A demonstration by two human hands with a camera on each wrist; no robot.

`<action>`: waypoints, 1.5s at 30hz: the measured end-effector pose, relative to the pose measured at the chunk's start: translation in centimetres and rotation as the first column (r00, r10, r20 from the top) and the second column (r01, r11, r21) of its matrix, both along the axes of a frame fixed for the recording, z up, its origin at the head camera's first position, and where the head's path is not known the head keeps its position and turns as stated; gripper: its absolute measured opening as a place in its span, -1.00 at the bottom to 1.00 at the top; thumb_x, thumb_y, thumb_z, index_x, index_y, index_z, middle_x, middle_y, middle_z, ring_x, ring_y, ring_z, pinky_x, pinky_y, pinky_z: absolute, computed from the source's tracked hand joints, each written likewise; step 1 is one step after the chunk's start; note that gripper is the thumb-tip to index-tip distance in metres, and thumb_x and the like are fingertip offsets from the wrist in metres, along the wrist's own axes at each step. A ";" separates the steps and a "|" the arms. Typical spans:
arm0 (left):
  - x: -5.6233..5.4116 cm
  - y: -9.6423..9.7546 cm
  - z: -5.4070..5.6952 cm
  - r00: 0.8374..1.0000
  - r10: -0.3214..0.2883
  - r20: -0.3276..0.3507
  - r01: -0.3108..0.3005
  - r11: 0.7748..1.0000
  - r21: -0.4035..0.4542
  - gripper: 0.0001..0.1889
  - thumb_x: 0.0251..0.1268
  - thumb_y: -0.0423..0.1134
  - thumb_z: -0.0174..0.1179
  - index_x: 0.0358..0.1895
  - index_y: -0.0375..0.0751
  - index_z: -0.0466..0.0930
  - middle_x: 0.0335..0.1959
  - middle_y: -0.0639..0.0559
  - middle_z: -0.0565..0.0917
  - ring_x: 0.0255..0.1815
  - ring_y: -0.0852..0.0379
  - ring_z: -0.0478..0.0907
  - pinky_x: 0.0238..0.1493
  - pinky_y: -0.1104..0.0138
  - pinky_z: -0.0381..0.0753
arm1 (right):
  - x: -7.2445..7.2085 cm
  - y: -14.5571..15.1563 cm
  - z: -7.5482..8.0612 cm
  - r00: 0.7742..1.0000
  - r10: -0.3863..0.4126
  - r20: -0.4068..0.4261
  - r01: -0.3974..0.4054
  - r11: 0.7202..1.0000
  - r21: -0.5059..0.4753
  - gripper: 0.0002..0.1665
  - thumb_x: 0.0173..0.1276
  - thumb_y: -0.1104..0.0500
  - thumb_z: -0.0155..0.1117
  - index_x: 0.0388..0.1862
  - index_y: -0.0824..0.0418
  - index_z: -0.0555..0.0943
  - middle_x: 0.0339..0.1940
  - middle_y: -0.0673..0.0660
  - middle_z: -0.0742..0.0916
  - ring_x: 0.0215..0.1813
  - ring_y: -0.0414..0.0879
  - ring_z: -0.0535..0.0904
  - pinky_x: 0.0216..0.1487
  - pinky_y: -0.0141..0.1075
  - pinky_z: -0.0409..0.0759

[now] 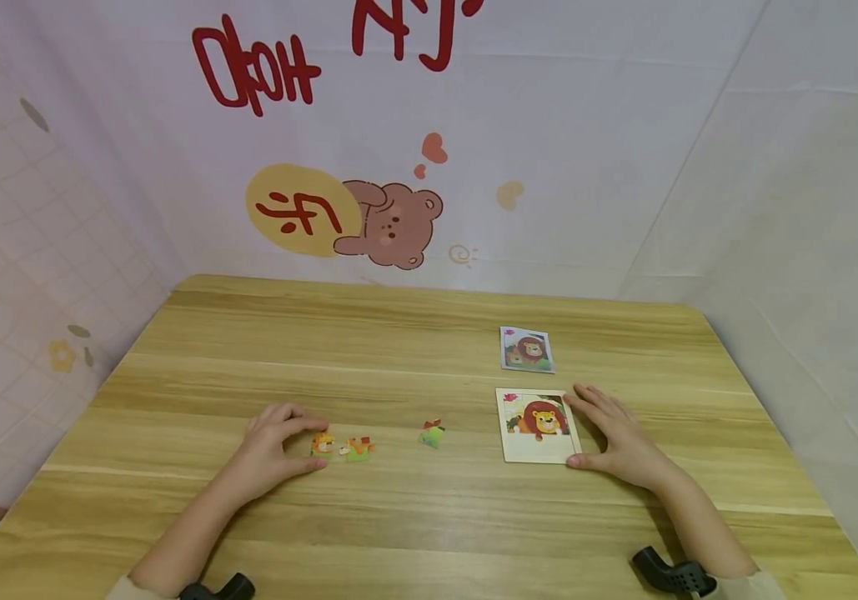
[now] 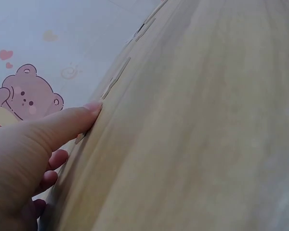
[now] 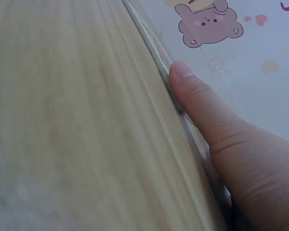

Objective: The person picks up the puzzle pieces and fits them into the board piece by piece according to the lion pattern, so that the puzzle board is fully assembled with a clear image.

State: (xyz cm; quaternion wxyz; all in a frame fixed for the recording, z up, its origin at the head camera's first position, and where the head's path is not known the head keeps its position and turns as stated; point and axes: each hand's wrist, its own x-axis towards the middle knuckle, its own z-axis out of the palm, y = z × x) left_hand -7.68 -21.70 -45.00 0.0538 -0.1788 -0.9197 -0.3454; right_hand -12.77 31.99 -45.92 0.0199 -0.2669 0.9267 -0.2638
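- The left hand (image 1: 269,446) curved its fingers round a lion-face piece (image 1: 322,444) on the bench (image 1: 413,533)
- A second piece (image 1: 358,450) lay just beside it, a green one (image 1: 432,434) farther right
- The right hand (image 1: 619,442) clasped its fingers on the puzzle board's (image 1: 537,451) right corners (lower part bare)
- A lion card (image 1: 527,350) lay beyond

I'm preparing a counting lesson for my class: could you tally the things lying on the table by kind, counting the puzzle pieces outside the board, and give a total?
Loose puzzle pieces: 3
Puzzle board: 1
Picture card: 1
Total: 5
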 end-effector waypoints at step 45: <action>-0.6 12.7 1.5 0.994 -0.111 0.018 0.101 0.955 0.280 -0.54 -0.18 -0.16 0.57 -0.08 -0.06 0.71 -0.30 0.24 0.53 -0.13 0.11 0.40 -0.14 0.20 0.41 | -0.2 0.1 0.0 1.000 0.004 -0.003 -0.004 1.000 0.005 0.13 -0.01 -0.19 0.52 0.48 0.13 0.23 0.49 0.27 0.19 0.49 0.27 -0.07 0.43 -0.05 -0.29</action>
